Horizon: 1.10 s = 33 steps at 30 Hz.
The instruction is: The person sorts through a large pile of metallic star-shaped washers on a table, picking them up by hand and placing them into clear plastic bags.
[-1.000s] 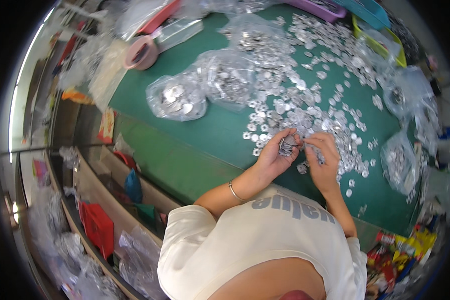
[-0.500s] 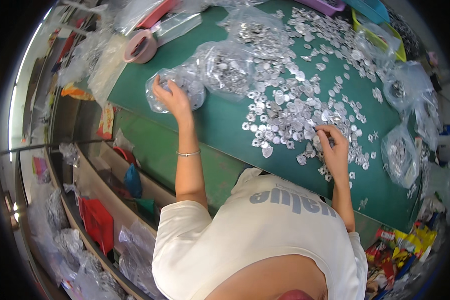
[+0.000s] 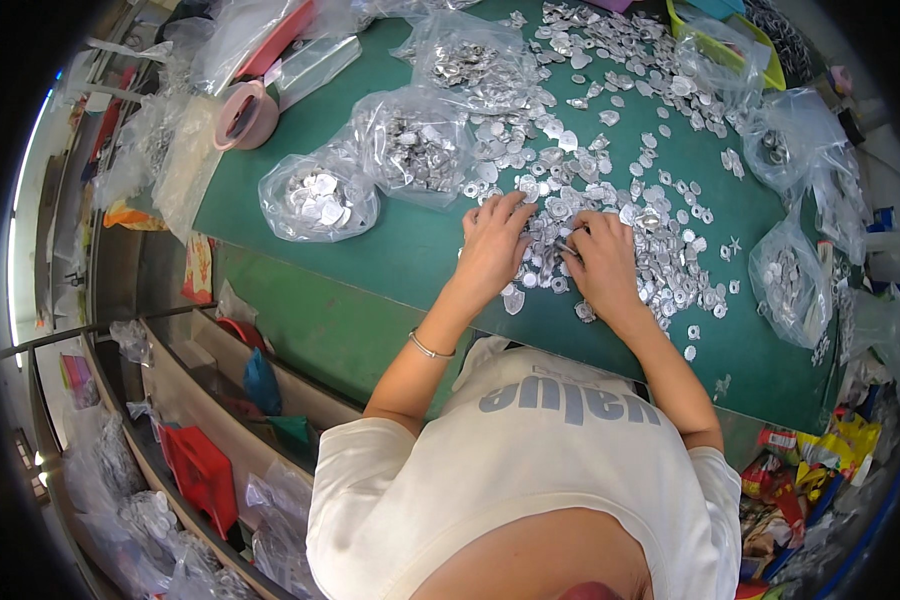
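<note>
Small silver metal pieces [image 3: 660, 270], many round and disc-like, lie in a loose pile on the green table [image 3: 410, 260]. My left hand [image 3: 492, 245] rests at the pile's left edge, fingers spread over the pieces; I see nothing held in it. Close beside it, my right hand [image 3: 605, 262] has thumb and fingertips drawn together over the pile, with a small metal piece [image 3: 567, 246] at them. Left of my hands sits an open clear plastic bag [image 3: 365, 212] with flat silver pieces inside. Another clear bag [image 3: 415, 150], full of similar pieces, stands just behind it.
A third filled bag [image 3: 470, 62] and a pink cup [image 3: 246, 116] stand farther back. More bagged pieces [image 3: 790, 280] lie at the table's right side. Below left are wooden compartments [image 3: 220, 400] with a red container [image 3: 200, 465]. Coloured wrappers [image 3: 830, 450] are heaped at lower right.
My left hand has moved right, from over the open bag to the pile. My right hand has shifted left to meet it. The view has shifted slightly.
</note>
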Each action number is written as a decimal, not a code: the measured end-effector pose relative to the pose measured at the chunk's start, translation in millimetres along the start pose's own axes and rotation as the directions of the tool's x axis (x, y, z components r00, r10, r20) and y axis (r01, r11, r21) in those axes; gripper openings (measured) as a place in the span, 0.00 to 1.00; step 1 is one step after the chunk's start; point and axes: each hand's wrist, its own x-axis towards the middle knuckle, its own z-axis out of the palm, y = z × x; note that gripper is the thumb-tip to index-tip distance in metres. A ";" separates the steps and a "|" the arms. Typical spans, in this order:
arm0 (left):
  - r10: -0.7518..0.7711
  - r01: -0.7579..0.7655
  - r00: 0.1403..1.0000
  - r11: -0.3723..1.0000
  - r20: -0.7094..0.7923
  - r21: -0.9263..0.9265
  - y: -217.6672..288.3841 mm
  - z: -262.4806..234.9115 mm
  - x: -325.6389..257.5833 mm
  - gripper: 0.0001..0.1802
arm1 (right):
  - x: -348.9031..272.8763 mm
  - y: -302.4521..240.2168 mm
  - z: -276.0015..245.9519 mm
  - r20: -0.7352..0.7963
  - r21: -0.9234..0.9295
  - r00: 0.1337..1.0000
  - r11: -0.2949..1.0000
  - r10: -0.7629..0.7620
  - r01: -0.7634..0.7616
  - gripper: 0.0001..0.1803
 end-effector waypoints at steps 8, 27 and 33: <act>-0.131 0.091 0.986 0.942 -0.103 -0.324 -15.7 2.4 2.8 0.10 | -17.2 42.2 -54.3 0.280 0.960 0.710 -0.196 0.646 -0.199 0.10; -0.476 0.586 0.789 0.392 0.389 -0.709 7.5 -3.0 42.9 0.10 | -9.1 90.3 -56.2 0.273 0.955 0.818 -0.248 0.506 -0.166 0.05; -0.098 0.128 0.960 0.987 0.263 -0.096 13.3 28.9 66.8 0.15 | -2.0 109.1 -66.7 0.338 0.941 0.712 -0.205 0.615 -0.270 0.06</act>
